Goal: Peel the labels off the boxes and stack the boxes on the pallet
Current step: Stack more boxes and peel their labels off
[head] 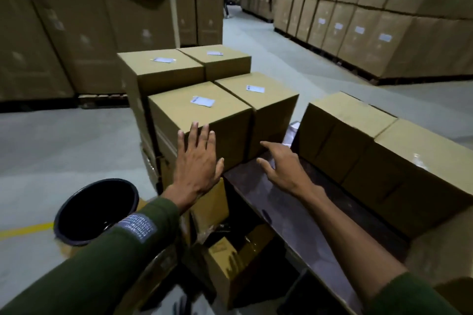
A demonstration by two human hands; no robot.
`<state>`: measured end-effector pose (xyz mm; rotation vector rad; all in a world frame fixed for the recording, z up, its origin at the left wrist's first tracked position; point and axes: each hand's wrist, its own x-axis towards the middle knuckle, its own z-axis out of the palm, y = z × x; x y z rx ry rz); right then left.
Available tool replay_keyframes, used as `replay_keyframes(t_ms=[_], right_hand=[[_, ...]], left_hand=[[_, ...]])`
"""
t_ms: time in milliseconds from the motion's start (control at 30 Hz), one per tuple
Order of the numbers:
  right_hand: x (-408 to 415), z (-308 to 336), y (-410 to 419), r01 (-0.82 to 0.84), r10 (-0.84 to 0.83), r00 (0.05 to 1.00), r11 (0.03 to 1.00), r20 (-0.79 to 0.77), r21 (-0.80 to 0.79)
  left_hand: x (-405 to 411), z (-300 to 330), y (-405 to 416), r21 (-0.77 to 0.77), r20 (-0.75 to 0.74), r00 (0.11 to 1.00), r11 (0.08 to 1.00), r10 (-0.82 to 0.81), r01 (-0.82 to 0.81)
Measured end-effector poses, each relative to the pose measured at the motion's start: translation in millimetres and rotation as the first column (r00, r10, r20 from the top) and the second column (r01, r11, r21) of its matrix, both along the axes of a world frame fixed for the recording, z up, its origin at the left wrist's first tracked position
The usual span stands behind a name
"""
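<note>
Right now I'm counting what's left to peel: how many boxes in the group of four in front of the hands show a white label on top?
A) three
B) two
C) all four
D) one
C: each of the four boxes carries a white label on its top face.

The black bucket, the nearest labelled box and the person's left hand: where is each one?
black bucket point(96, 208): head view, on its dark inside.
nearest labelled box point(179, 112): head view, bare top face.
left hand point(198, 161): head view, back of the hand.

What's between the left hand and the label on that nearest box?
Only bare cardboard: the head view shows nothing between the left hand and the label on the nearest box.
</note>
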<state>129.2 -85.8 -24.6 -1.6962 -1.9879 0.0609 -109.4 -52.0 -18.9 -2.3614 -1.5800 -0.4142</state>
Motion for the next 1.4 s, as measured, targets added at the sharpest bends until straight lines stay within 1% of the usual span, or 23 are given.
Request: replay_keyframes(t_ms=[167,367,467,700,833,933,1033,1133,1267,1400], right_hand=[[-32,2,44,-0.048,0.048,0.999,0.997,-0.006,-0.056],[-44,2,84,-0.007,0.007,1.000,0.996,-0.002,-0.092],[-45,2,102,-0.008,0.010,1.000,0.993,0.016,-0.120],[-53,8,146,-0.007,0.020,0.992,0.995,0.121,-0.103],[-61,13,175,-0.050,0.082,0.965,0.990,0.249,-0.134],[-61,12,190,-0.075,0.128,0.946,0.980,0.297,-0.186],[-58,10,198,-0.105,0.159,0.929,0.979,0.335,-0.174],[-58,12,205,-0.099,0.159,0.924,0.978,0.347,-0.183],[-58,15,215,-0.123,0.185,0.931,0.971,0.315,-0.207],[-56,15,218,-0.130,0.185,0.936,0.972,0.299,-0.195]], left_hand=[[-25,3,46,-0.043,-0.014,0.998,0.998,0.055,-0.055],[-28,1,108,-0.110,0.013,0.998,0.992,0.066,-0.064],[-32,-8,128,-0.164,0.002,0.998,0.985,0.058,-0.057],[-45,-27,123,-0.219,0.079,0.997,0.976,0.009,0.008],[-54,-30,120,-0.202,0.100,0.995,0.979,-0.008,0.028],[-64,-34,120,-0.184,0.114,0.993,0.982,-0.010,0.031],[-68,-36,119,-0.192,0.123,0.992,0.981,-0.014,0.038],[-69,-38,118,-0.183,0.131,0.991,0.981,-0.036,0.060],[-72,-38,120,-0.185,0.143,0.988,0.979,-0.055,0.081],[-72,-37,120,-0.204,0.177,0.983,0.975,-0.053,0.090]])
